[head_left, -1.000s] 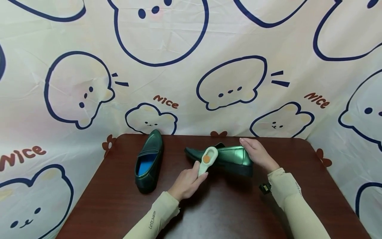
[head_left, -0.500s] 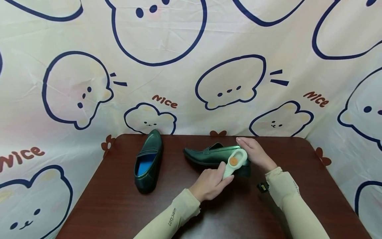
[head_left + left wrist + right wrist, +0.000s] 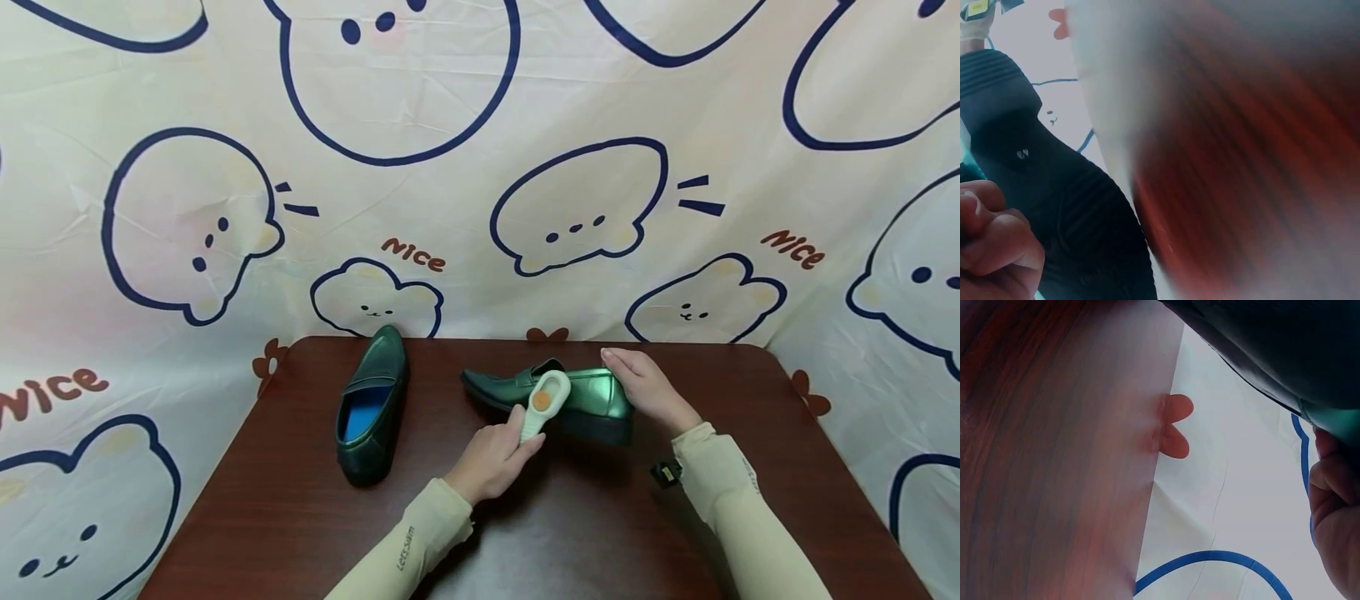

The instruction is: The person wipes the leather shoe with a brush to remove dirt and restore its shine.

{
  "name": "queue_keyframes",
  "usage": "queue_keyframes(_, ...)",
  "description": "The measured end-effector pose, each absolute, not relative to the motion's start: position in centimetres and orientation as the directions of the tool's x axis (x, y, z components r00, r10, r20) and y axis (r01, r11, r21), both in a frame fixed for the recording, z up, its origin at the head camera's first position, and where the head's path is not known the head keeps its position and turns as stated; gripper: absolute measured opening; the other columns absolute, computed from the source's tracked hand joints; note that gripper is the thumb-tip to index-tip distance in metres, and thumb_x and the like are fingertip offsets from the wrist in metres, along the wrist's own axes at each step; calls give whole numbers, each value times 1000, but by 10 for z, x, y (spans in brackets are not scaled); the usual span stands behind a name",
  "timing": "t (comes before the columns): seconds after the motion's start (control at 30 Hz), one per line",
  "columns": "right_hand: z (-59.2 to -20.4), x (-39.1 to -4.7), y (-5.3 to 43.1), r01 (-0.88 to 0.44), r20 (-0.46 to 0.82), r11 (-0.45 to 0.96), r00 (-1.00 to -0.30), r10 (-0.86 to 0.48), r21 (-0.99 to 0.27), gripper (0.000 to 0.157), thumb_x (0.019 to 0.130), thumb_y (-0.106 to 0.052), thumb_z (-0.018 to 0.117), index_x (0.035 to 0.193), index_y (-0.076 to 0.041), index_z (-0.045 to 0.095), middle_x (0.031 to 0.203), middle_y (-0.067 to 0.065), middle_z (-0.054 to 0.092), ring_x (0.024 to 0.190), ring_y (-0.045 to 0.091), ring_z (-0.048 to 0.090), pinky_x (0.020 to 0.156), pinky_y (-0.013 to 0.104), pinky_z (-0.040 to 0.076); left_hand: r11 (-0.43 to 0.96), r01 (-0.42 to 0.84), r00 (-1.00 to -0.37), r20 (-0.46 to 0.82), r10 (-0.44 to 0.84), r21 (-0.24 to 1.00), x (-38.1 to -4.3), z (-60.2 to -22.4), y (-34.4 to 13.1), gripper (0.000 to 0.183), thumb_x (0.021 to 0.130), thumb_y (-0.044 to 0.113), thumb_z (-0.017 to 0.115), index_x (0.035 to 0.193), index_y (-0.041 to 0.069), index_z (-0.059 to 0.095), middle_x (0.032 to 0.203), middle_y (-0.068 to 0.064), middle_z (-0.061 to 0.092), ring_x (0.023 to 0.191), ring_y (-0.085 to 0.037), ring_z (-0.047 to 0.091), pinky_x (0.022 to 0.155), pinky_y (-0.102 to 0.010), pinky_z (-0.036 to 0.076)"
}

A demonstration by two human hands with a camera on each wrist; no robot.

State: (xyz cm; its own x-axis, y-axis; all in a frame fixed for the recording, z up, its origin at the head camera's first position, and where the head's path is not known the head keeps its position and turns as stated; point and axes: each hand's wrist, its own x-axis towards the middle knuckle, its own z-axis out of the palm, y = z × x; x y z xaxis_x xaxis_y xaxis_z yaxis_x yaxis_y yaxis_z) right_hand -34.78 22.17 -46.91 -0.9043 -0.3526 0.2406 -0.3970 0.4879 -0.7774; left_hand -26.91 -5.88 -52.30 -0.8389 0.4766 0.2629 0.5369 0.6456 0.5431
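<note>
A dark green loafer (image 3: 600,398) is tilted with its toe to the left, over a shadow on the table. My right hand (image 3: 651,385) grips it by the heel end. In my left hand (image 3: 487,457) is the handle of a pale tool (image 3: 555,385) with an oval head and an orange round spot; the head overlaps the loafer's near side. The left wrist view shows the loafer's black sole (image 3: 1016,137) beside my curled fingers (image 3: 1007,250). From the right wrist, my fingers (image 3: 1335,481) appear at the loafer's edge, the rest cut off.
A second green loafer (image 3: 375,450) with a blue insole stands upright on the brown table (image 3: 285,517), left of my hands. A patterned cloth (image 3: 465,208) hangs behind the table and at both sides. A small dark object (image 3: 666,473) shows beneath my right wrist.
My left hand moved the pale tool right to the loafer's heel end, then back left to its middle. The held loafer tilted slightly; the second loafer stayed put.
</note>
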Motion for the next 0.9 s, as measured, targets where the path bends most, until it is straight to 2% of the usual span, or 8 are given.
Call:
queue_keyframes(0.3, -474, -349, 224, -411, 255, 461, -896, -363, -787, 41, 114, -22, 40, 75, -8, 45, 68, -1, 35, 59, 11, 37, 61, 29, 37, 677, 470, -882, 259, 394, 567, -263, -528, -85, 32, 109, 42, 47, 100, 12, 42, 66, 5, 40, 54, -11, 41, 54, -26, 36)
queue_keyframes(0.57, -466, -342, 213, -439, 281, 393, -873, -398, -808, 43, 112, -23, 46, 72, -7, 48, 66, -2, 38, 59, 13, 41, 58, 28, 39, 570, 562, -822, 330, 464, 599, -259, -508, -55, 31, 109, 42, 45, 103, 12, 42, 69, 6, 45, 56, -8, 44, 54, -22, 38)
queue_keyframes(0.7, -461, -341, 206, -401, 250, 356, -881, -402, -844, 39, 112, -23, 48, 83, -3, 67, 74, -1, 57, 69, 12, 53, 65, 26, 47, 532, 604, -788, 342, 512, 594, -260, -496, -36, 32, 110, 42, 43, 105, 10, 43, 70, 4, 46, 57, -7, 45, 54, -19, 37)
queue_keyframes(0.77, -459, -340, 204, -363, 221, 334, -892, -394, -870, 41, 113, -26, 45, 90, -3, 71, 79, -1, 64, 74, 13, 58, 70, 27, 49, 526, 605, -784, 334, 523, 597, -261, -493, -28, 32, 110, 42, 43, 105, 10, 43, 70, 3, 45, 56, -7, 44, 53, -19, 36)
queue_keyframes(0.83, -459, -340, 202, -331, 201, 315, -903, -380, -890, 45, 113, -29, 42, 89, -2, 70, 78, -1, 63, 75, 13, 58, 72, 27, 49, 522, 602, -785, 327, 526, 604, -261, -492, -22, 32, 110, 42, 43, 105, 11, 43, 70, 3, 44, 55, -7, 43, 53, -19, 36)
queue_keyframes(0.9, -460, -341, 201, -301, 191, 280, -913, -360, -912, 49, 114, -33, 40, 81, -5, 64, 73, -1, 58, 71, 14, 56, 69, 28, 47, 518, 601, -784, 323, 530, 609, -260, -492, -16, 32, 110, 43, 42, 104, 11, 42, 70, 3, 44, 55, -7, 43, 53, -18, 36)
